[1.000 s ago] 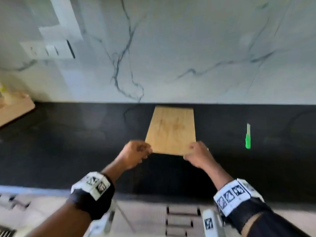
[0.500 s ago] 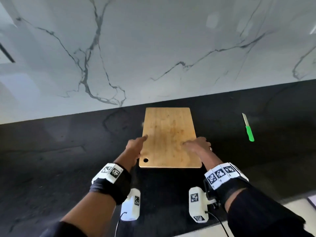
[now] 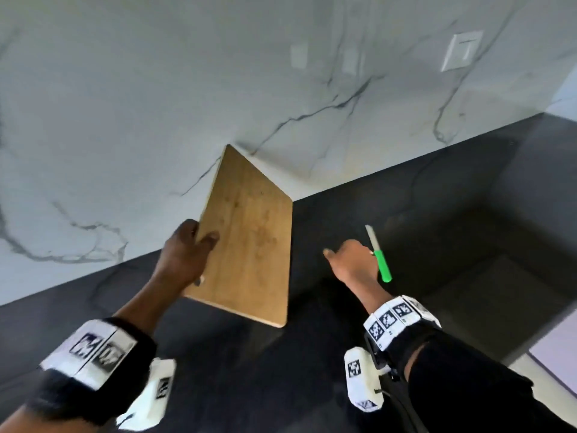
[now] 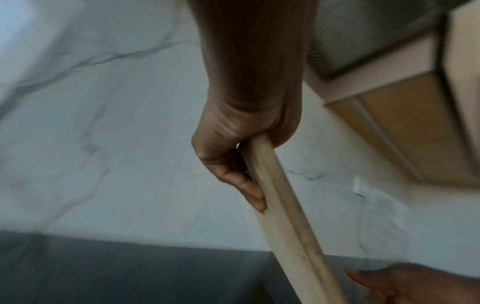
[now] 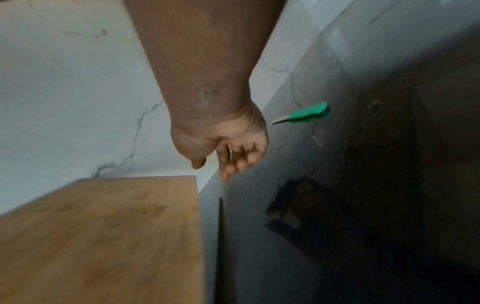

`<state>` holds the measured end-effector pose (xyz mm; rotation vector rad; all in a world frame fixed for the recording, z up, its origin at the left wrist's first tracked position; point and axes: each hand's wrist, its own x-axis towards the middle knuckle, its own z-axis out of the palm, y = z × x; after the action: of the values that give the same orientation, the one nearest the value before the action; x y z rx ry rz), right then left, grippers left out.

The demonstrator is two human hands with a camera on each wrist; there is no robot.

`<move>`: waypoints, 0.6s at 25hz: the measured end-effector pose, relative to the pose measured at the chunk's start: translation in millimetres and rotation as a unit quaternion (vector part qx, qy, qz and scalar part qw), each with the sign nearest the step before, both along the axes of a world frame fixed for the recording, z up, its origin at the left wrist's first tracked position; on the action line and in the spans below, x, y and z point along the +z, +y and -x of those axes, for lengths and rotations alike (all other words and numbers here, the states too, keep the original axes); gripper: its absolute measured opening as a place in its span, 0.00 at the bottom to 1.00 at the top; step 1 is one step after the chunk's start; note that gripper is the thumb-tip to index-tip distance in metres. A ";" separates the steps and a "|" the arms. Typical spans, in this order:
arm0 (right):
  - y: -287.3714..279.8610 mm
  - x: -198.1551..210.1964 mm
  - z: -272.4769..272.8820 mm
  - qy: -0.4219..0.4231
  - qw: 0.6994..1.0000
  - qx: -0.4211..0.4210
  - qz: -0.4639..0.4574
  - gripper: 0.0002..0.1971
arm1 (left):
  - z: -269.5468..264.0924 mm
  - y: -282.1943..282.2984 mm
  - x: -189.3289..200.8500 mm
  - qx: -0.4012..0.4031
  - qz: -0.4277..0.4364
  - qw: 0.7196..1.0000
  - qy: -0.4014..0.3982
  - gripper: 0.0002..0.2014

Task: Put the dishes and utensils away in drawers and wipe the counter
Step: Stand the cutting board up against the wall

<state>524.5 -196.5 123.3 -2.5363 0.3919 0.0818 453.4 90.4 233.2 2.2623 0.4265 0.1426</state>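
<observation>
A wooden cutting board (image 3: 253, 239) is lifted off the black counter (image 3: 468, 229) and tilted, its left long edge up. My left hand (image 3: 187, 254) grips that edge, thumb on the top face; in the left wrist view the board's edge (image 4: 283, 205) runs through my left hand (image 4: 241, 164). My right hand (image 3: 349, 257) hovers empty over the counter, fingers loosely bent, just left of a green-handled knife (image 3: 379, 256). In the right wrist view my right hand (image 5: 228, 152) is between the board (image 5: 103, 236) and the knife (image 5: 303, 113).
A white marble backsplash (image 3: 218, 89) rises behind the counter, with a wall socket (image 3: 462, 51) at the upper right. The counter's front edge (image 3: 530, 348) shows at the lower right. A wooden upper cabinet (image 4: 415, 123) appears in the left wrist view.
The board lay flat on the counter under both hands; now my left hand alone has raised and tilted it. My right hand let go and moved right, close to the knife.
</observation>
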 end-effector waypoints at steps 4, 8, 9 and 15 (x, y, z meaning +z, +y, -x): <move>-87.3 -29.8 -29.0 0.020 0.990 -0.107 0.088 0.36 | -41.1 -50.8 33.7 -0.085 -0.126 0.987 -0.052 0.08; -137.1 -38.0 -81.9 0.026 0.998 -0.040 0.033 0.16 | -125.8 -104.1 36.0 -0.126 -0.186 0.972 -0.076 0.08; -146.6 -34.5 -94.3 0.021 0.999 -0.032 -0.005 0.12 | -146.6 -114.3 35.5 -0.136 -0.211 0.965 -0.076 0.07; -223.9 -13.7 -176.9 -0.040 0.987 -0.044 -0.147 0.11 | -265.0 -170.0 19.8 -0.188 -0.299 0.930 -0.099 0.17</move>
<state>701.5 -420.4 109.6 -2.2207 0.4250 0.0040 718.4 -79.6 253.1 2.8407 -0.1976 0.3357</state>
